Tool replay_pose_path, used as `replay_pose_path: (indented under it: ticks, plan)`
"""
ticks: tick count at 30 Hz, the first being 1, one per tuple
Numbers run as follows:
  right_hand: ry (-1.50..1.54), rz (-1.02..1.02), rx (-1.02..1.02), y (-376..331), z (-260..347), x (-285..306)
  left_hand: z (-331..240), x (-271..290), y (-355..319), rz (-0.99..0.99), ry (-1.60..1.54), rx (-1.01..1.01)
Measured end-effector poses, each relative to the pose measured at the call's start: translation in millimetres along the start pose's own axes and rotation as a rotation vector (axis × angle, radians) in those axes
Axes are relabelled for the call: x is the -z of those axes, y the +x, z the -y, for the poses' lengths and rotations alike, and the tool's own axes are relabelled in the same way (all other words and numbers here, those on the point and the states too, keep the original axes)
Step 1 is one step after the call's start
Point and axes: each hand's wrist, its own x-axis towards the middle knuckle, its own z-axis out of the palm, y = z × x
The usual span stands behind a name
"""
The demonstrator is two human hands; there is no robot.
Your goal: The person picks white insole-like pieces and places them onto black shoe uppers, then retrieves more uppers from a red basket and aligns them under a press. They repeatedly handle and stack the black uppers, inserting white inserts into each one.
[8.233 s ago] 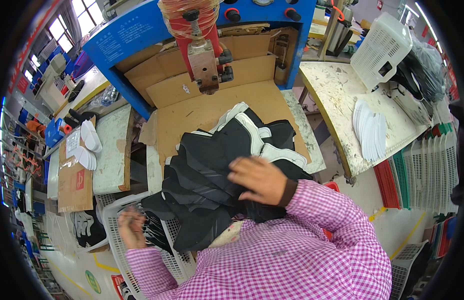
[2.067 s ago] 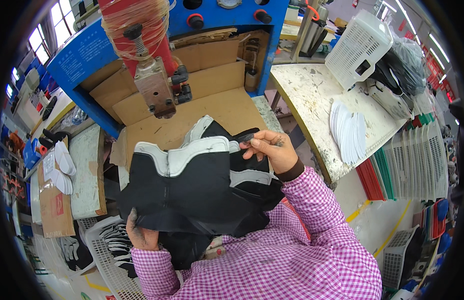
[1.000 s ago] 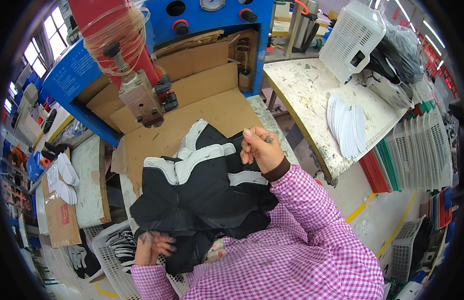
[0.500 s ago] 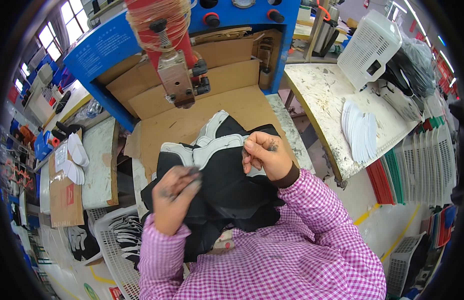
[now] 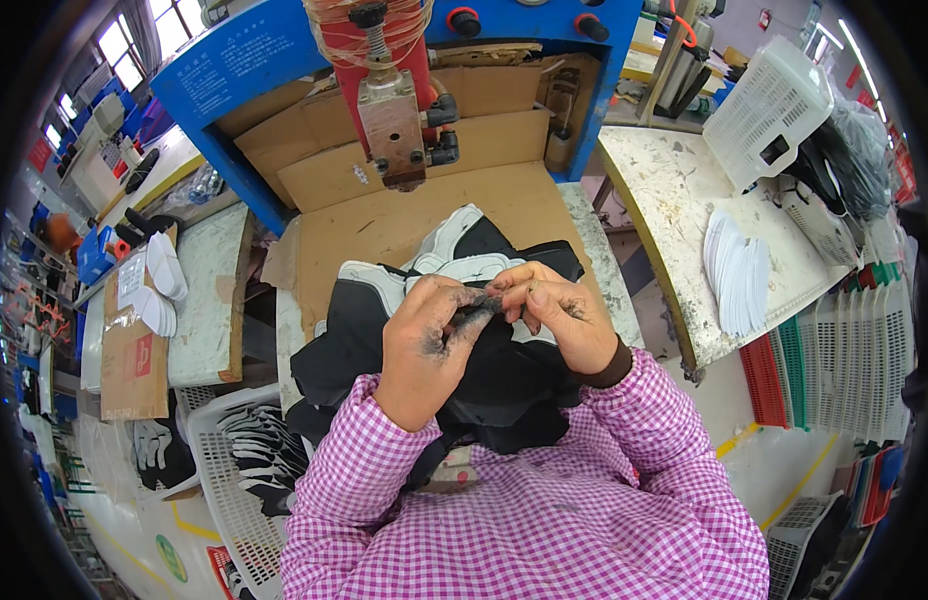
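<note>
Both hands meet over a heap of black fabric pieces with white edging [image 5: 349,335], which look like shoe uppers and spread from the cardboard-covered worktop towards my lap. My left hand [image 5: 424,345] is closed, its thumb and fingertips pressed together and smudged dark. Against it, my right hand [image 5: 569,320] is pinched shut, also with dark smudges on the skin. Anything between the fingertips is too small or too hidden to make out. Just beyond the heap, the metal head [image 5: 396,130] of a blue-framed machine [image 5: 244,80] hangs above the cardboard.
White insole-shaped pieces [image 5: 736,275] lie on the right table [image 5: 649,190] beside a tilted white basket [image 5: 769,110]. More white pieces [image 5: 164,270] rest on the left. A basket of black-and-white parts [image 5: 254,500] stands low left; stacked baskets [image 5: 854,350] stand at right.
My left hand has moved right and up to meet my right hand; they were apart before. The whole view has shifted slightly.
</note>
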Motion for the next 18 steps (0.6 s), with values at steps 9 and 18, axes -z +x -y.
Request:
replay_pose_path:
  ticks: [9, 18]
  plan:
    - [-0.034, 0.091, 0.021, 0, -1, 2, 1, -3, -4, 0.026, 0.281, -0.155]
    - [-0.261, 0.173, 0.166, -3, 1, 3, 13, -5, -11, 0.059, 0.159, -0.069]
